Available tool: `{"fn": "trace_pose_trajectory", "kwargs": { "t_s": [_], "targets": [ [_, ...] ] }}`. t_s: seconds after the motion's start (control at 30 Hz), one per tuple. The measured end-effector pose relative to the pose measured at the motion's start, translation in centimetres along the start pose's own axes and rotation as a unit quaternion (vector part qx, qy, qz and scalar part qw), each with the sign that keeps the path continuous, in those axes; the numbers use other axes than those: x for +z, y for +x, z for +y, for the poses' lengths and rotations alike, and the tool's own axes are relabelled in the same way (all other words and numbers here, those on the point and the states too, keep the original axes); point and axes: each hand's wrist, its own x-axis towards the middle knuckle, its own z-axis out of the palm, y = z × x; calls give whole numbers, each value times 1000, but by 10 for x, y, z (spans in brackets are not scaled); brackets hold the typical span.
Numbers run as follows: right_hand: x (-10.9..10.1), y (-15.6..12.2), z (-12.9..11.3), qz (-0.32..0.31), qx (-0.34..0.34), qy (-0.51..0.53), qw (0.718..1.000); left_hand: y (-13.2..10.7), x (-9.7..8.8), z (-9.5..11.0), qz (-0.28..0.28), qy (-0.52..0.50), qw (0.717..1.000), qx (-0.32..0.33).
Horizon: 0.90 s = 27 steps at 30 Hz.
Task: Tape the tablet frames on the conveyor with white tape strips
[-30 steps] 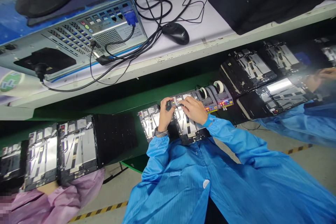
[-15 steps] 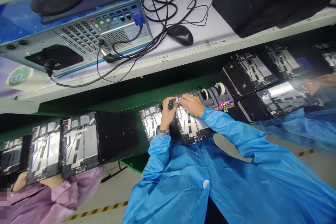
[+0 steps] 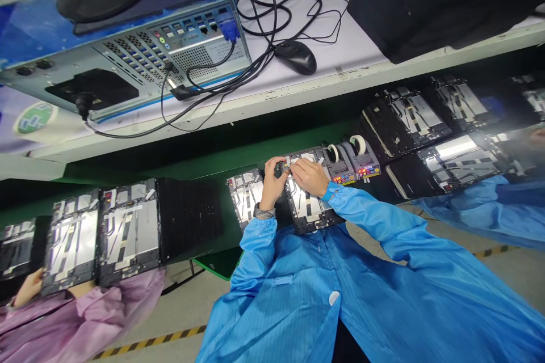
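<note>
An opened tablet point(image 3: 309, 207), its silver inner side and dark strips showing, lies in front of my body. My left hand point(image 3: 273, 182) is bent over its upper left corner, thumb and forefinger curled towards each other. From the right, my right hand point(image 3: 310, 177) reaches over the same corner with its fingertips pinched together. Both sets of fingertips nearly meet there; anything small between them is too hidden to name. A second opened tablet point(image 3: 243, 198) lies to the left, partly behind my left wrist.
Two tape dispensers point(image 3: 361, 161) stand right of the tablet. More opened tablets point(image 3: 130, 227) lie left, by a co-worker in a pink sleeve point(image 3: 106, 309); others point(image 3: 415, 113) lie right near a blue sleeve point(image 3: 477, 198). Above, a shelf holds a computer point(image 3: 170, 57), cables and a mouse point(image 3: 296, 57).
My right hand has shifted slightly left and down, its fingers more tucked in. The left hand stays at the corner. At the right, the co-worker's hand has drawn back towards the frame's edge.
</note>
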Motion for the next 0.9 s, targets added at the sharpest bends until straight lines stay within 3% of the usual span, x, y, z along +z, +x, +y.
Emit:
{"fn": "trace_pose_trajectory", "kwargs": {
  "t_s": [0.6,0.9],
  "targets": [
    [1,3,-3,-14,0,-19,1000,-1,0,3,-6,6,1000,-4],
    [-1,3,-4,-28,-1,-2,1000,-1,0,-2,1,68,998,-8]
  ]
}}
